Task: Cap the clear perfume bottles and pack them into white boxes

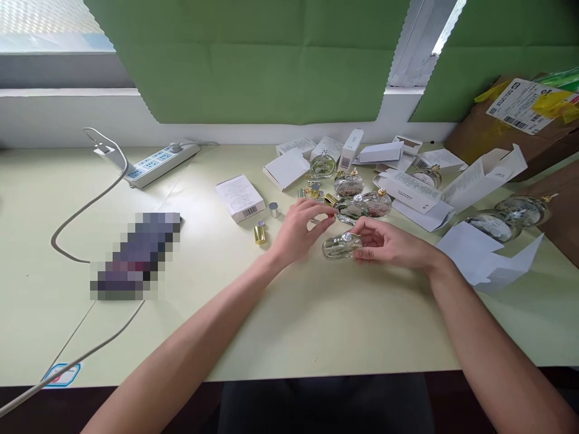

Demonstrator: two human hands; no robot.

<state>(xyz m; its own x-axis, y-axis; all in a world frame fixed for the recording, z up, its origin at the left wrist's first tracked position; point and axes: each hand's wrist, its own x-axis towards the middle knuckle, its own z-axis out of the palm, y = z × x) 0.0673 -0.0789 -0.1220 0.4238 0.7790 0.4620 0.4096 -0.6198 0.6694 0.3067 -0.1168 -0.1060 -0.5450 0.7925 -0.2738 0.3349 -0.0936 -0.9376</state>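
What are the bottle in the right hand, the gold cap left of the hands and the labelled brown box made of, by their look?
Bottle: clear, glossy, probably glass; it is see-through with bright highlights.
Gold cap: shiny; metal or metal-coated plastic, its bright reflections fit both.
Labelled brown box: matt cardboard, most likely, from its dull brown, flat sides.

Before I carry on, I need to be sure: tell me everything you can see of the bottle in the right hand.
The bottle looks like clear glass with a faint greenish tint, rounded and wider than tall in this view. A small, pale, shiny fitting sits on top. The right hand grips its right end with the fingers; the left hand appears apart from it. Its exact tilt, and whether it touches the table, cannot be told.
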